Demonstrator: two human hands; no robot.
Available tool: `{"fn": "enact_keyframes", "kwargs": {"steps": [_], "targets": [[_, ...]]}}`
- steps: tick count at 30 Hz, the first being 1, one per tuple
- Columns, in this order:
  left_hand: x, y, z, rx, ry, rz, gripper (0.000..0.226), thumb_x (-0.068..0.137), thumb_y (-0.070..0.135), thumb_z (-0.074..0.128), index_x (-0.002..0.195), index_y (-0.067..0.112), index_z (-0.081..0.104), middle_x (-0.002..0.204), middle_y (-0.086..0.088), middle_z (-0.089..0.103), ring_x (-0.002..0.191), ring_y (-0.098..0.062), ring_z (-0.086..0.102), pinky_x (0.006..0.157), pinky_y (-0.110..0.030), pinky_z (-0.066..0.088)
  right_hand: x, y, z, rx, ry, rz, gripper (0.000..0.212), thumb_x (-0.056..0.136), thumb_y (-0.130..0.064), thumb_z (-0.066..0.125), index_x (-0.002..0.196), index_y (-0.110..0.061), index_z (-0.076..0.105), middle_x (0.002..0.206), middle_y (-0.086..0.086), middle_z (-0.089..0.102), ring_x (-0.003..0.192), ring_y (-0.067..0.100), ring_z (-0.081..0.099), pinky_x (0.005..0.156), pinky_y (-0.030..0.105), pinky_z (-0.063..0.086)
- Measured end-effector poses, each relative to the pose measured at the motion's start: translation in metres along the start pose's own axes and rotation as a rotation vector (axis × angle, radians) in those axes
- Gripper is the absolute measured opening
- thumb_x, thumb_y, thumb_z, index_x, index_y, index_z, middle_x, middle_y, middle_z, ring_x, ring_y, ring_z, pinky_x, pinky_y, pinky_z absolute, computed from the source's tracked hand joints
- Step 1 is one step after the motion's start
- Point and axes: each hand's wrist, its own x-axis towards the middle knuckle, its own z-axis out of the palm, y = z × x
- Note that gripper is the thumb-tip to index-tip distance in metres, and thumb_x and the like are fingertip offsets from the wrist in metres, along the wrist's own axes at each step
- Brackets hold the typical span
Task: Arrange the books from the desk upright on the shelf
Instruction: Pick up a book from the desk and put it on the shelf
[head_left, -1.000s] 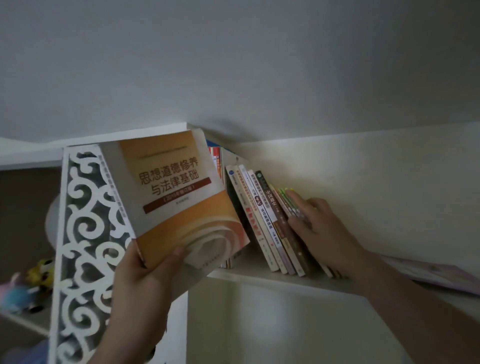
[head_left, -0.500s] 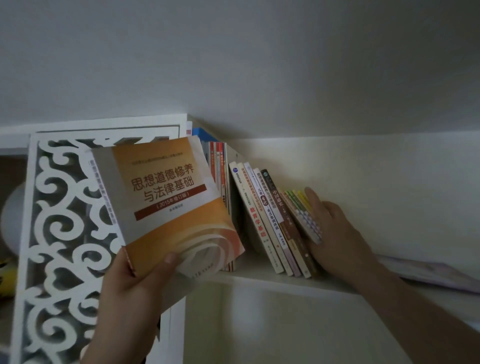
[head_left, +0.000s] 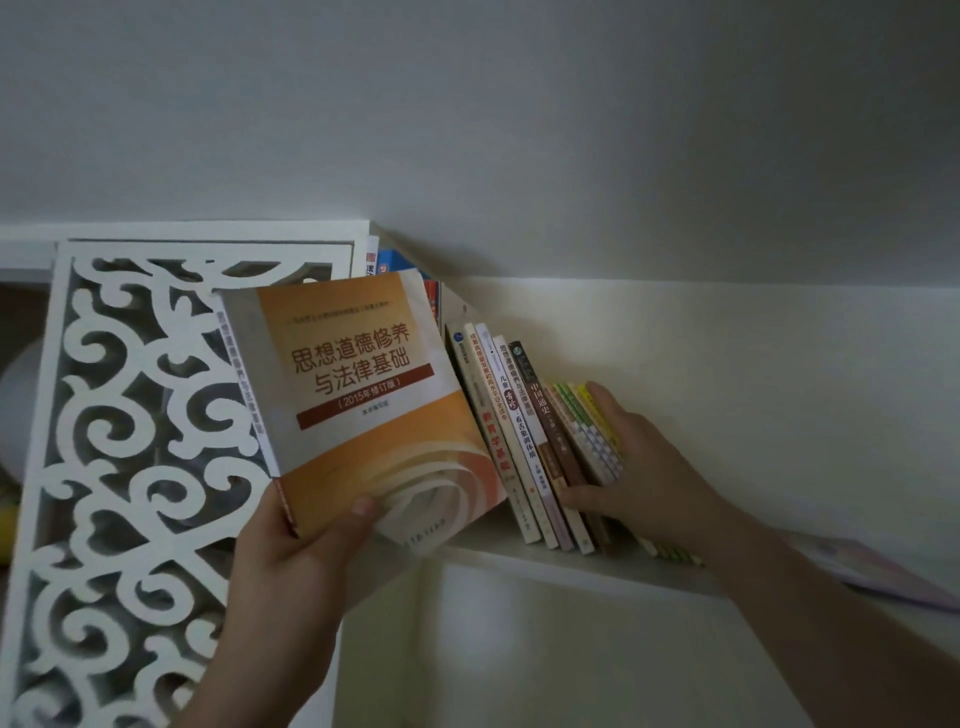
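Observation:
My left hand (head_left: 306, 545) grips the lower corner of an orange and grey book (head_left: 358, 400) with Chinese lettering, thumb on the cover. I hold it tilted in front of the left end of the shelf (head_left: 524, 558). A row of several books (head_left: 514, 441) stands on the shelf and leans to the left. My right hand (head_left: 639, 467) lies flat against the right side of the row, fingers straight, thumb under the front edges. A few taller books (head_left: 387, 260) show behind the held one.
A white carved lattice panel (head_left: 130, 467) forms the shelf's left side. A thin pink book (head_left: 878, 571) lies flat on the shelf at the right. A cream back wall (head_left: 727, 364) stands behind the books.
The orange book has moved right and a little down, closer to the row. My right hand has slid from the spines to the row's right side, and the leaning books stand a bit steeper.

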Motion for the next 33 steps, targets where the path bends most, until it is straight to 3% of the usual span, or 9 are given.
{"fn": "enact_keyframes", "kwargs": {"steps": [3, 8, 14, 18, 20, 25, 28, 31, 33], "targets": [[-0.004, -0.001, 0.012, -0.001, -0.008, 0.001, 0.035, 0.086, 0.004, 0.08, 0.111, 0.027, 0.072, 0.104, 0.0, 0.079, 0.1, -0.025, 0.075, 0.093, -0.057, 0.057, 0.0, 0.004, -0.016, 0.006, -0.011, 0.029, 0.128, 0.073, -0.051, 0.091, 0.154, -0.067, -0.007, 0.156, -0.008, 0.041, 0.139, 0.016, 0.046, 0.109, 0.044, 0.048], [-0.015, -0.001, 0.05, -0.035, -0.008, 0.06, 0.035, 0.093, 0.001, 0.069, 0.112, 0.031, 0.069, 0.104, 0.006, 0.078, 0.098, -0.019, 0.075, 0.082, -0.042, 0.057, -0.002, -0.014, 0.0, -0.178, 0.14, 0.015, 0.134, 0.08, -0.038, 0.085, 0.149, -0.065, -0.027, 0.157, 0.001, 0.043, 0.126, 0.028, 0.058, 0.097, 0.052, 0.055], [-0.039, -0.001, 0.109, -0.071, -0.012, 0.104, 0.055, 0.097, 0.003, 0.064, 0.133, 0.044, 0.058, 0.121, 0.018, 0.07, 0.114, -0.011, 0.067, 0.095, -0.045, 0.058, -0.011, 0.011, -0.034, 0.111, 0.394, 0.159, 0.102, 0.091, -0.039, 0.07, 0.156, -0.064, -0.005, 0.148, 0.005, 0.058, 0.096, 0.032, 0.069, 0.091, 0.04, 0.056], [-0.046, -0.004, 0.167, -0.023, -0.048, 0.234, 0.067, 0.099, 0.008, 0.06, 0.143, 0.054, 0.042, 0.13, 0.021, 0.059, 0.117, 0.002, 0.06, 0.09, -0.029, 0.059, -0.024, 0.028, -0.06, 0.211, 0.51, 0.218, 0.1, 0.095, -0.039, 0.07, 0.163, -0.051, -0.003, 0.145, 0.01, 0.058, 0.114, 0.039, 0.061, 0.087, 0.04, 0.044], [-0.04, -0.011, 0.197, 0.117, -0.031, 0.311, 0.066, 0.103, 0.019, 0.055, 0.153, 0.053, 0.028, 0.137, 0.01, 0.051, 0.123, -0.006, 0.055, 0.099, -0.04, 0.056, -0.028, 0.03, -0.061, 0.172, 0.534, 0.198, 0.104, 0.091, -0.04, 0.072, 0.16, -0.056, -0.005, 0.141, 0.009, 0.061, 0.111, 0.04, 0.065, 0.092, 0.043, 0.051], [-0.032, -0.04, 0.226, 0.505, -0.248, 0.266, 0.095, 0.101, 0.01, 0.056, 0.157, 0.057, -0.004, 0.156, 0.007, 0.023, 0.136, -0.004, 0.029, 0.122, -0.042, 0.029, -0.03, 0.015, -0.046, 0.079, 0.401, 0.05, 0.107, 0.092, -0.042, 0.075, 0.161, -0.05, -0.007, 0.15, -0.002, 0.055, 0.125, 0.029, 0.061, 0.098, 0.042, 0.047], [-0.025, -0.044, 0.208, 0.657, -0.348, 0.377, 0.092, 0.097, 0.016, 0.061, 0.161, 0.049, 0.004, 0.146, 0.003, 0.025, 0.129, -0.011, 0.038, 0.12, -0.037, 0.037, -0.026, 0.007, -0.031, -0.035, 0.322, -0.055, 0.105, 0.091, -0.047, 0.073, 0.159, -0.053, -0.007, 0.148, -0.004, 0.055, 0.121, 0.026, 0.063, 0.086, 0.037, 0.044], [-0.016, -0.049, 0.179, 0.964, -0.112, 0.571, 0.101, 0.084, 0.038, 0.076, 0.16, 0.048, 0.009, 0.136, -0.001, 0.032, 0.119, -0.015, 0.038, 0.103, -0.037, 0.047, -0.022, 0.002, -0.02, -0.111, 0.222, -0.109, 0.106, 0.091, -0.045, 0.07, 0.158, -0.055, -0.011, 0.152, -0.007, 0.052, 0.123, 0.025, 0.061, 0.089, 0.041, 0.048], [-0.008, -0.056, 0.164, 1.01, 0.008, 0.503, 0.124, 0.07, 0.063, 0.08, 0.16, 0.046, -0.004, 0.142, -0.006, 0.03, 0.128, -0.022, 0.035, 0.104, -0.04, 0.044, -0.02, -0.001, -0.019, -0.102, 0.163, -0.127, 0.113, 0.088, -0.041, 0.074, 0.157, -0.057, -0.014, 0.153, -0.008, 0.051, 0.125, 0.024, 0.06, 0.092, 0.042, 0.05]]}}
